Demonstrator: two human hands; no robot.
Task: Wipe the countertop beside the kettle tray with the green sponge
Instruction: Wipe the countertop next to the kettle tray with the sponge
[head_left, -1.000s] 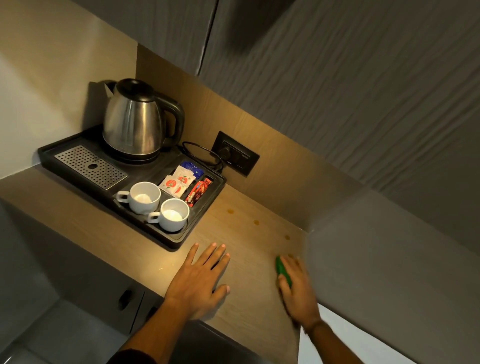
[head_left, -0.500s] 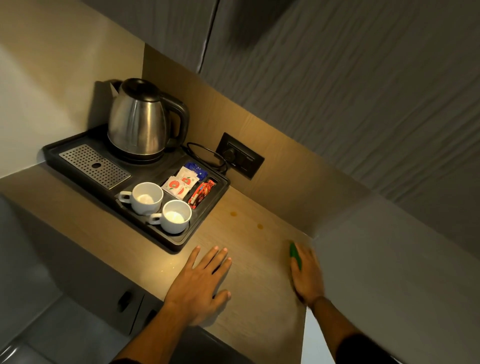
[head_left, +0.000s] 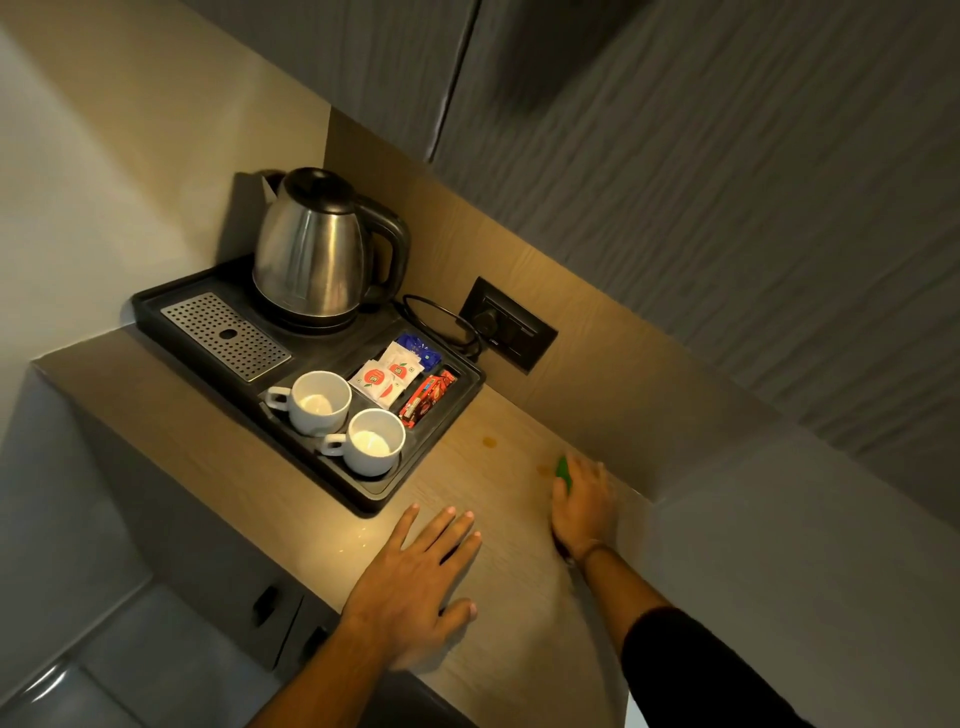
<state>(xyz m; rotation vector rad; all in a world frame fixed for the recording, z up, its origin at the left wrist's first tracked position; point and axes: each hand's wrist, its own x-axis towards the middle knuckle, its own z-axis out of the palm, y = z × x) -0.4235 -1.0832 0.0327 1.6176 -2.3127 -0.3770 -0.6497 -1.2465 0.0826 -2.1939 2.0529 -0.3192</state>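
Wood-look countertop (head_left: 509, 582) fills the niche, dim warm light, backsplash wall behind with a dark socket plate (head_left: 511, 323). Black kettle tray (head_left: 363, 493) sits on the counter's left part, near edge just beside the left hand. On the tray: steel kettle (head_left: 311, 254) at the back, perforated metal drip grate (head_left: 226, 335) to its left, two white cups (head_left: 343, 421) in front, sachets (head_left: 387, 376) and a red packet (head_left: 426, 397) in the right compartments.

Left hand (head_left: 410, 587) lies flat on the counter, palm down, fingers (head_left: 441, 530) spread wide, gripping nothing; reads as bracing. Right hand (head_left: 584, 506) presses down near the back wall, fingers curled over the green sponge (head_left: 563, 470); only a small green edge shows at the fingertips, the rest is hidden under the palm.

Small stuff: one brownish spot (head_left: 488, 441) sits on bare wood between tray and sponge; a second spot (head_left: 543, 470) is just beside the sponge's left edge, almost touching.

Progress, judged: wiping is underway, sponge in contact, back right corner being worked. Both spots look unwiped. Left to do: sweep left over the two marks toward the tray edge, then the front strip. Can't tell whether the front area is clean already.
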